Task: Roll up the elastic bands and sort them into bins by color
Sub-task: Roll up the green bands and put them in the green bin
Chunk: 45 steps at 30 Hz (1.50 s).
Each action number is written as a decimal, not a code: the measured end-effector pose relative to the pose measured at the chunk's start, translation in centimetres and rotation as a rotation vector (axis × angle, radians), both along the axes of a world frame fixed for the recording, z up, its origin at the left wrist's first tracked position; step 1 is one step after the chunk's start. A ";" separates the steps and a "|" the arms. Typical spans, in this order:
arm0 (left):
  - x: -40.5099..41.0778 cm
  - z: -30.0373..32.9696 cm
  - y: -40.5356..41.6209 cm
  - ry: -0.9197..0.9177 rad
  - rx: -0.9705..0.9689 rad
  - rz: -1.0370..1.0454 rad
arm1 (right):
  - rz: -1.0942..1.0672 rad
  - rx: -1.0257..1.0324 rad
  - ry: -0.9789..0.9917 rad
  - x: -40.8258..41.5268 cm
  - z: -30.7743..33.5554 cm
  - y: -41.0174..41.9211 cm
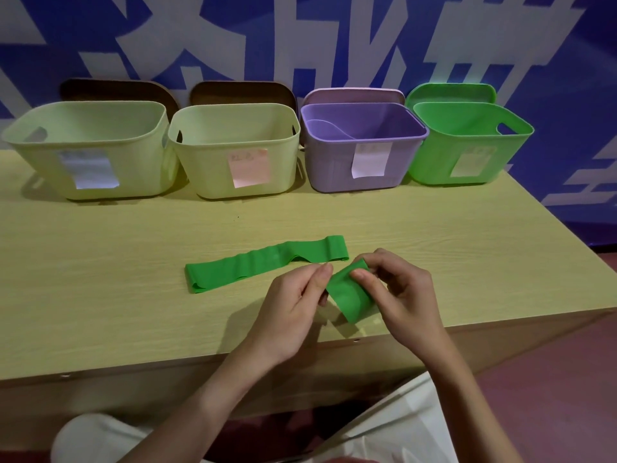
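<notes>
A staged indoor sorting station: labelled plastic bins (233,152) lining a wooden table (100,279) (blue printed wall (551,45) behind).

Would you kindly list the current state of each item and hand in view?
Held green band: lifted off the table, pinched by both hands, end folded over.
Flat green band: unrolled, lying on the table.
Left hand: pinching the held band.
Right hand: pinching the held band.
Two pale bins: upright, lids off.
Purple bin: upright, open.
Green bin: upright, open.
</notes>
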<state>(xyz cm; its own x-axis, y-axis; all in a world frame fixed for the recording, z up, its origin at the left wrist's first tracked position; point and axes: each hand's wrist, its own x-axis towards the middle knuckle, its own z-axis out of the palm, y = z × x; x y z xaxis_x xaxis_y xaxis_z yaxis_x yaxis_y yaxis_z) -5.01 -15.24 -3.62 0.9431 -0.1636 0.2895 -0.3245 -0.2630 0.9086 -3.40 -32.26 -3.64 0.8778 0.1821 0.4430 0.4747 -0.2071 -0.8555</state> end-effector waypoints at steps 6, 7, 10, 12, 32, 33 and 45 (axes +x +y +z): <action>-0.3 0.2 0.2 -0.227 0.240 0.048 | -0.018 0.003 -0.019 0.1 -0.1 0.4; -0.2 0.1 0.2 -0.226 0.223 0.060 | -0.020 0.017 -0.019 0.1 0.0 0.6; -0.2 -0.2 0.0 -0.193 0.092 0.090 | 0.011 0.048 -0.039 -0.2 0.2 1.0; -0.1 -0.3 0.0 -0.154 -0.003 0.078 | 0.033 0.028 -0.064 -0.2 0.4 0.6; 0.0 0.5 0.6 -0.225 0.306 0.014 | -0.021 -0.008 -0.007 0.3 -0.4 -0.3; 0.0 0.6 0.6 -0.261 0.367 0.030 | -0.015 -0.010 0.001 0.3 -0.4 -0.2; 0.0 -0.2 -0.4 -0.148 0.124 0.026 | 0.046 0.123 0.050 0.0 0.0 0.4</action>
